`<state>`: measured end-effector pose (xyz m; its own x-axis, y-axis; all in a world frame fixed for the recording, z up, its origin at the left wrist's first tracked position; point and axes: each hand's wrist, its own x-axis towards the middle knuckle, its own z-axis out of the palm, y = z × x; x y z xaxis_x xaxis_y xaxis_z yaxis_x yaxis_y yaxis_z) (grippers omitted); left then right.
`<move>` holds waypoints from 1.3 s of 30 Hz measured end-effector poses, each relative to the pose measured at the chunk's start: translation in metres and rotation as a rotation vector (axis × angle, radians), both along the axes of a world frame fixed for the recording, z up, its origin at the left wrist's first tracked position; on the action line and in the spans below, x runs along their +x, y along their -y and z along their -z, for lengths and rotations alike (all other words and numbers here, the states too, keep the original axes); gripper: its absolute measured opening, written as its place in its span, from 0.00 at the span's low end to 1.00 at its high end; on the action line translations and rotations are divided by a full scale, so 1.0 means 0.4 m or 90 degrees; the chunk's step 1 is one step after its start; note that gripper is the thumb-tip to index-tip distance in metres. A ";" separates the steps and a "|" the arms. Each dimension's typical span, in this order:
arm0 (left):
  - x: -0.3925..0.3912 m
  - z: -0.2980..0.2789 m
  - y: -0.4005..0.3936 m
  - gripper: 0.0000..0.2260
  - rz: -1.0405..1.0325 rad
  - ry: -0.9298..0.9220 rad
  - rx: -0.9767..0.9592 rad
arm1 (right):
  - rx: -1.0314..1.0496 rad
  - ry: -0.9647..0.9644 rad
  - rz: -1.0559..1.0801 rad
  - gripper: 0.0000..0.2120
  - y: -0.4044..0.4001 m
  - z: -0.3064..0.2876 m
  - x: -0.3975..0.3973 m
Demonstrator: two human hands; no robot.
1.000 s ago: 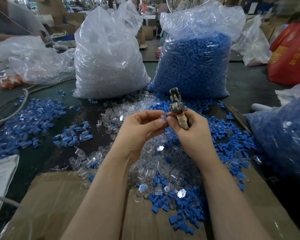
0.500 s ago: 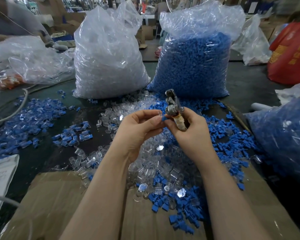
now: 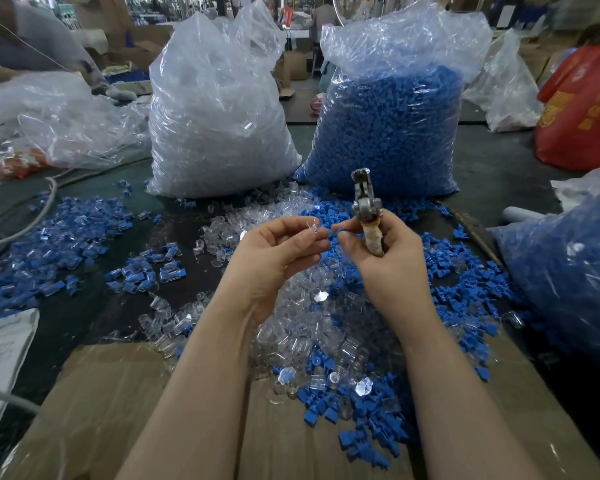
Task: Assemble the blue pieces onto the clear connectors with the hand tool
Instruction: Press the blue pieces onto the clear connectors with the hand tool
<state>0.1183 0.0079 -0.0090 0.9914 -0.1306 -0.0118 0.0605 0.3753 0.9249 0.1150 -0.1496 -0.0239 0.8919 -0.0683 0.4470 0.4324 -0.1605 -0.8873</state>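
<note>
Clear connector [image 3: 313, 226] apparently pinched by left hand [image 3: 274, 258]

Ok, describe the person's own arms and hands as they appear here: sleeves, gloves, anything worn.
Both forearms are bare up to the bottom edge of the picture; no sleeve shows. The left hand and the right hand wear no gloves. No ring, watch, bracelet or wrist strap is visible on either. The fingers carry no tape or covering that can be seen.
</note>
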 end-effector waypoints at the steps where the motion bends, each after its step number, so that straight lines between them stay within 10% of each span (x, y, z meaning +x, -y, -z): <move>1: 0.001 0.001 -0.002 0.12 0.002 0.000 0.004 | 0.007 -0.001 0.003 0.07 0.000 0.000 0.000; 39: -0.006 0.005 0.030 0.09 -0.083 0.072 0.140 | 0.002 -0.047 0.041 0.02 -0.016 0.006 -0.003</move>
